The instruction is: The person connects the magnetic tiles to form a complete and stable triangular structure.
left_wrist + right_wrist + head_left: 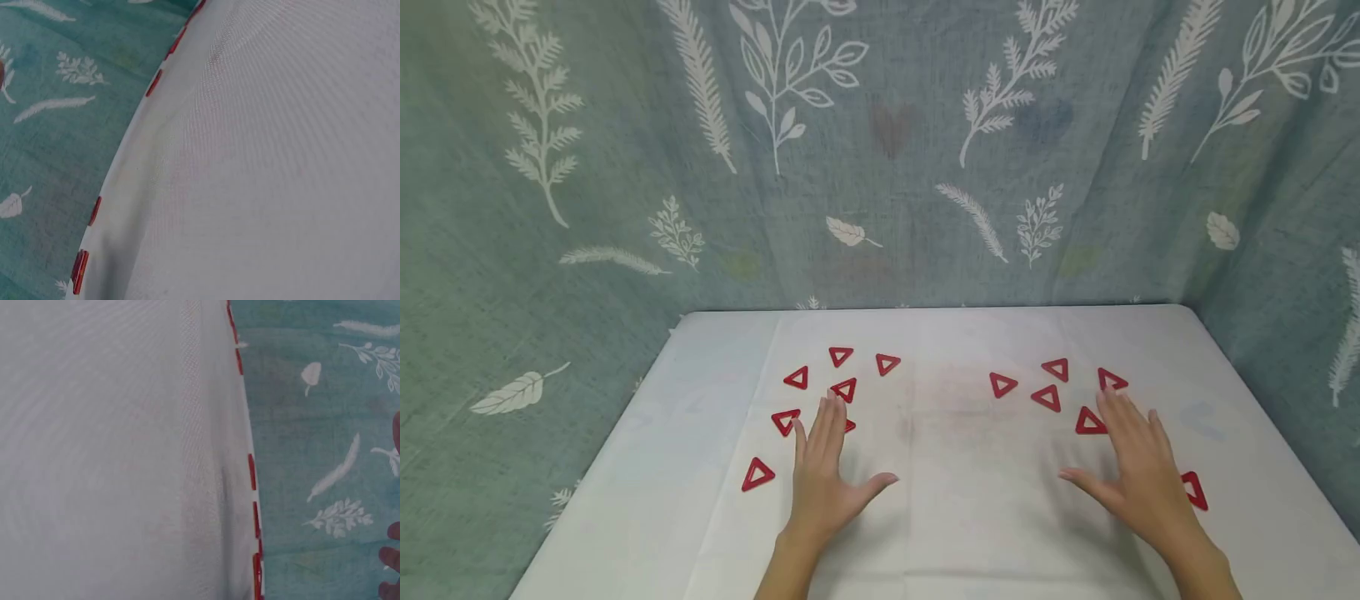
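Observation:
My left hand (pixel 826 477), fingers straight and thumb spread, is over the left part of the white table. Around its fingertips lie several red triangle frames, one red triangle (pixel 845 389) right at the fingertips and another partly hidden behind the fingers. My right hand (pixel 1138 475) has its fingers extended too, over a second group. One red triangle (pixel 1112 379) shows just beyond its fingertips, one red triangle (pixel 1090 421) beside the fingers, and one red triangle (pixel 1195 491) partly behind the hand. Neither hand holds anything. In the right wrist view, fingertips (pixel 390 556) show at the right edge.
A white cloth (pixel 970 517) covers the table. Behind and at both sides hangs a green curtain (pixel 895 233) with white leaf prints. Farther triangles include a red triangle (pixel 758 474) at the left and a red triangle (pixel 1002 384) right of the middle.

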Demonstrator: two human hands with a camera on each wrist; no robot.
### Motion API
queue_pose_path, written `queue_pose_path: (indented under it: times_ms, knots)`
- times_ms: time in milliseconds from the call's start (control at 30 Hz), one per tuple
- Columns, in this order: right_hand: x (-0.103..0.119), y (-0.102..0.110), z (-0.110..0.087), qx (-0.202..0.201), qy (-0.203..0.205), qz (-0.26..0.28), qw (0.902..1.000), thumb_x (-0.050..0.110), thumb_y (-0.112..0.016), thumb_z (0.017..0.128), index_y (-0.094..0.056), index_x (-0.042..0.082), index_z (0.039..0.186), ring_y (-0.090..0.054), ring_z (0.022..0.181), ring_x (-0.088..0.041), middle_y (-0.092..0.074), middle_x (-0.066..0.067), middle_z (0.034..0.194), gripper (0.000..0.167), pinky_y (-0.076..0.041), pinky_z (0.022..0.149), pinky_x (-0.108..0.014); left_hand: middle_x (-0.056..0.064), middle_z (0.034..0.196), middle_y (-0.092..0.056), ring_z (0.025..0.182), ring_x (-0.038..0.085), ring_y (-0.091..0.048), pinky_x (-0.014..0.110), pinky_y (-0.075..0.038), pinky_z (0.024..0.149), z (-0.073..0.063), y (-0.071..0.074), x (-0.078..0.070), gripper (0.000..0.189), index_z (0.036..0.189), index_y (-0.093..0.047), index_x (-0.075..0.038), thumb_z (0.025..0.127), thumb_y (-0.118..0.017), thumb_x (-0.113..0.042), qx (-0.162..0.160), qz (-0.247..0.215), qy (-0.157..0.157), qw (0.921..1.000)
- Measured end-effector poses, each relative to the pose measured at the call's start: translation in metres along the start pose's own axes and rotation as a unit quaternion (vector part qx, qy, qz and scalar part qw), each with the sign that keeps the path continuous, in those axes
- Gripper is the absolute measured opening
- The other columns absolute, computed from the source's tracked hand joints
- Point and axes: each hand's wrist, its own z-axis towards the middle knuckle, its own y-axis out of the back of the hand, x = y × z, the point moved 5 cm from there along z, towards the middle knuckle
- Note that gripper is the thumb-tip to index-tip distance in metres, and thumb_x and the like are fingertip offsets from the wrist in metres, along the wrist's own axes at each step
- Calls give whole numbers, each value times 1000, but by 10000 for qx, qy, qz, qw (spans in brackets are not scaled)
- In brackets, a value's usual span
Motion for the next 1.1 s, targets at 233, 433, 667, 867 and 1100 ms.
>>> queue_pose_path:
  times_ms: [233,433,667,867,1100]
  knots:
    - [-6,2,-6,-404,-111,707,9966,58,-72,71,-33,9,147,-34,136,-29,-40,-22,144,99,-14,115,-43,9,156,-23,141,24,-28,61,-8,110,-4,7,11,114,149,-20,0,71,-63,-70,56,-746,538,9957]
    - [-13,5,-13,-294,-376,1112,9927,16,-91,55,-31,13,148,-33,137,-23,-37,-15,149,111,-23,112,-41,7,153,-30,140,26,-28,39,-15,115,-9,12,18,114,150,-22,-5,64,-83,-49,120,-1152,1036,9879]
    - [-21,10,-20,-209,-513,1057,9928,5,-90,49,-31,12,148,-38,124,-41,-39,-22,144,116,-16,94,1,5,152,-33,137,26,-34,15,-26,105,-14,17,26,116,150,-24,-9,57,-91,-23,45,-1190,1323,9840]
    - [-31,12,-28,-15,-1033,1023,9894,9,-90,54,-29,15,149,-37,123,-43,-38,-23,144,113,-45,92,-50,8,149,-38,136,25,-35,28,-34,104,-19,23,35,113,149,-27,-12,56,-91,-22,-47,-978,1562,9829]
    - [-47,15,-43,212,-1494,798,9853,11,-89,58,-27,9,149,-34,124,-45,-37,-27,142,110,-39,80,-66,4,150,-37,137,24,-33,52,-38,100,-26,27,50,112,150,-25,-29,59,-91,-23,188,-1043,2332,9666]
